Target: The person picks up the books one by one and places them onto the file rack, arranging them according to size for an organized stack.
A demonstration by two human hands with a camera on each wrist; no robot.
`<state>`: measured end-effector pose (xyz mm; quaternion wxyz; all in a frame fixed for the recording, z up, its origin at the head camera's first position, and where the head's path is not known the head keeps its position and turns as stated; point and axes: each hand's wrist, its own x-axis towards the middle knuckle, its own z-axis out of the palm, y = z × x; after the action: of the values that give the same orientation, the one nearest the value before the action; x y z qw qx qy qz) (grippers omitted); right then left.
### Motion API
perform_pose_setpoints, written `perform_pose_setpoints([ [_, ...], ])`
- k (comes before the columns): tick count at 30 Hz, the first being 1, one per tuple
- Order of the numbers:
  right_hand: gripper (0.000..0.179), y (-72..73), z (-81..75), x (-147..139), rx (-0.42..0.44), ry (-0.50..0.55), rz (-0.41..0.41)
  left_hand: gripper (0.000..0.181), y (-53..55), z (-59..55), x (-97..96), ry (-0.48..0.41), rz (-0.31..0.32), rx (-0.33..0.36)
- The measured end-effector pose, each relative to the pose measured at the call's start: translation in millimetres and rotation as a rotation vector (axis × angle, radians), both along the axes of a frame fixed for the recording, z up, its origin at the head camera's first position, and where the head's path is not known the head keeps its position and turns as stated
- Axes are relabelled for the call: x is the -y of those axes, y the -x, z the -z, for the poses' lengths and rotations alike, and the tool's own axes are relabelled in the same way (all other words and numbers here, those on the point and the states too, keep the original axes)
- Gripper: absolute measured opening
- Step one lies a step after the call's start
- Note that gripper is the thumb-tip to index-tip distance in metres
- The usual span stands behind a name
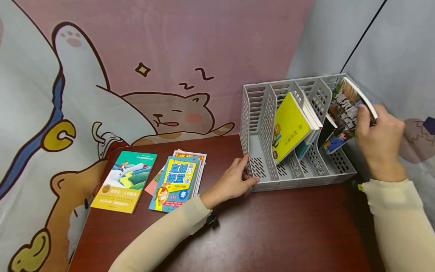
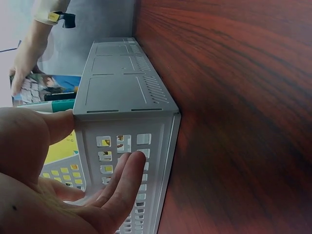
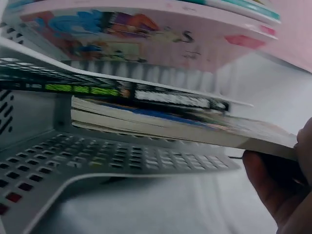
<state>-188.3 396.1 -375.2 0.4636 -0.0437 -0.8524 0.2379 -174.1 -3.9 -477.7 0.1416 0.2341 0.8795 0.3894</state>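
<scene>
A grey desktop file rack (image 1: 292,184) with upright perforated dividers stands at the table's back right. My left hand (image 1: 234,179) rests at its front left corner, thumb on the front edge and fingers spread along the side wall (image 2: 131,195). My right hand (image 1: 380,134) grips a paperback (image 1: 348,109) with a colourful cover by its upper outer edge, thumb over the cover. In the right wrist view the book's page edges (image 3: 161,129) lie inside the rightmost compartment, beside a dark-spined book (image 3: 170,97). A yellow book (image 1: 292,126) leans in another compartment.
On the table (image 1: 272,230), a green and yellow book (image 1: 125,179) lies at the left. Beside it is a small pile topped by a blue and yellow book (image 1: 175,181). A cartoon-printed cloth (image 1: 217,45) hangs behind; grey cloth (image 1: 401,56) borders the right.
</scene>
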Motion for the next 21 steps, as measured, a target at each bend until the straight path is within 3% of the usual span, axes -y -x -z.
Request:
perform_pose_setpoints([
  [6,0.046,11.9,13.2,7.6,0.129,0.061,-0.053,0.097,0.4,1.1,-0.4,0.006,-0.009,0.002],
  [14,0.048,24.9,25.5,8.0,0.308,0.2,-0.034,0.097,0.4,1.4,-0.8,0.007,-0.01,0.001],
  [19,0.056,29.4,32.5,2.0,0.47,0.261,-0.093,0.097,0.1,0.7,-0.2,0.007,-0.008,0.005],
  [21,0.063,30.4,35.9,-1.1,0.544,0.302,-0.153,0.097,0.6,1.0,0.3,0.007,-0.008,0.004],
])
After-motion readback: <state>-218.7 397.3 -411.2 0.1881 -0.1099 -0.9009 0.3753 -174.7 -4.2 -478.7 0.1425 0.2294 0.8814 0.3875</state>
